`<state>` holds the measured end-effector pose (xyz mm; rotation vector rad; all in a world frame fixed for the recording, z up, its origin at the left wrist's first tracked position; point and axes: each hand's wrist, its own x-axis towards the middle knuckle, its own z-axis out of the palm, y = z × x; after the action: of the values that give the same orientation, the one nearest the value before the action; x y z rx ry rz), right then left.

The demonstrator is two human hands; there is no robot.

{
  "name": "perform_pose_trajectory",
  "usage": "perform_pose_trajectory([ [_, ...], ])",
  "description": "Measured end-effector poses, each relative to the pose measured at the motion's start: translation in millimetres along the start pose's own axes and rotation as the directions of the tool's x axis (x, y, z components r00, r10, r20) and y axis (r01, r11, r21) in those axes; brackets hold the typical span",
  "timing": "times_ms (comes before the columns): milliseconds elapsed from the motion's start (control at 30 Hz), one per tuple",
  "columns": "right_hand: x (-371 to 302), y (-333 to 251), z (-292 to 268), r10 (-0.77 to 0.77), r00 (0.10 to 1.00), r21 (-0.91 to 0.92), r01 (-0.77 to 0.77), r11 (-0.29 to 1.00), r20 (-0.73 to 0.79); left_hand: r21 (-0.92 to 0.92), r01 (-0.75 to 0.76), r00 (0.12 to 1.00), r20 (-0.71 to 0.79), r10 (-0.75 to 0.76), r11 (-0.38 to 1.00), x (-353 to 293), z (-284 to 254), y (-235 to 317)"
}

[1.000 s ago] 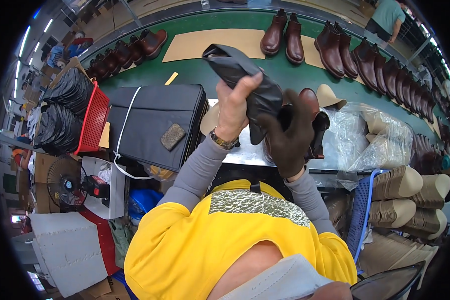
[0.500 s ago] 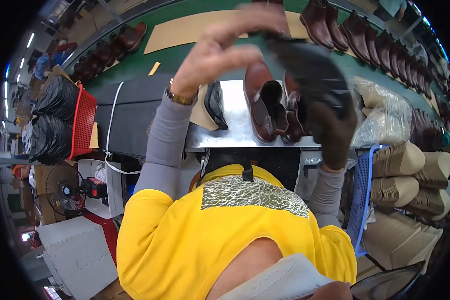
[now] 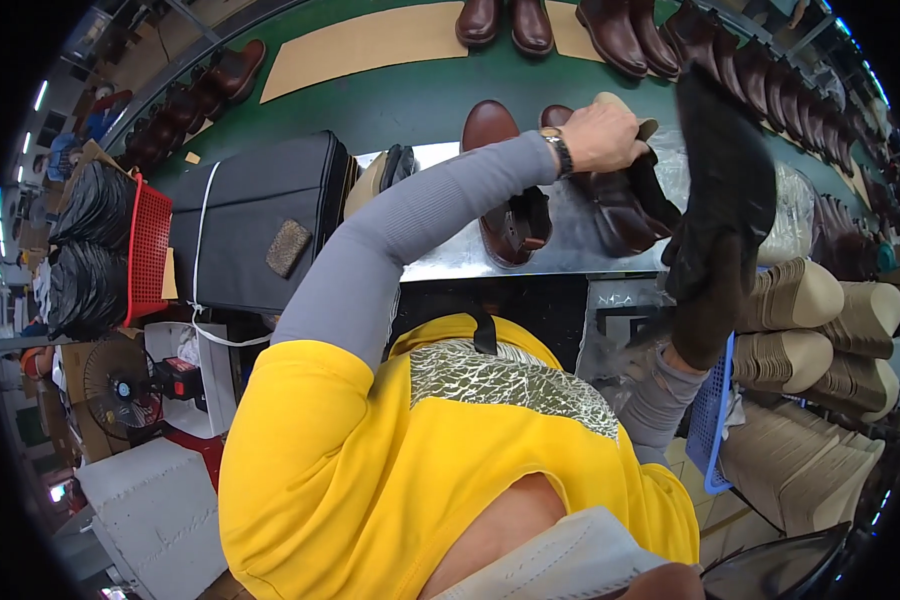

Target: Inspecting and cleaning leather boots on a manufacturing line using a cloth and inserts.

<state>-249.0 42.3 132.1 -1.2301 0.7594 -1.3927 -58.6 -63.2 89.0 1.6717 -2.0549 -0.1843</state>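
My left hand (image 3: 602,138) is closed on a tan insole-like piece (image 3: 612,101), over the right-hand brown boot (image 3: 622,215) of a pair on the metal-topped bench. That boot leans to the right and is slightly blurred. Its mate, the left-hand boot (image 3: 490,127), stands beside it, passing under my left forearm. My right hand (image 3: 710,285), in a dark glove, grips a long black piece (image 3: 727,150) that rises above it. Motion blurs this black piece, so its kind cannot be made out.
Rows of brown boots (image 3: 610,35) line the green conveyor (image 3: 370,105) beyond the bench. On the left lie a strapped black stack (image 3: 255,220) and a red basket (image 3: 150,250). Stacked tan insoles (image 3: 785,300) and a blue basket (image 3: 710,430) stand at the right, below plastic-wrapped goods (image 3: 792,205).
My left hand has come from the upper middle down and right to the right-hand boot, which has shifted right. My right hand has moved right, and the black piece now points upward.
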Motion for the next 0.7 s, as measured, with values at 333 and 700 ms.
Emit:
perform_pose_trajectory([
  [333,-31,10,17,0.581,0.735,-0.092,-0.590,0.802,0.349,-0.139,-0.267,0.952,0.116,0.283,0.954,-72,-69,-71],
  [700,-47,39,9,0.053,0.933,-0.893,0.323,0.314,0.357,-0.262,-0.277,0.906,-0.391,0.161,0.925,-133,0,36],
])
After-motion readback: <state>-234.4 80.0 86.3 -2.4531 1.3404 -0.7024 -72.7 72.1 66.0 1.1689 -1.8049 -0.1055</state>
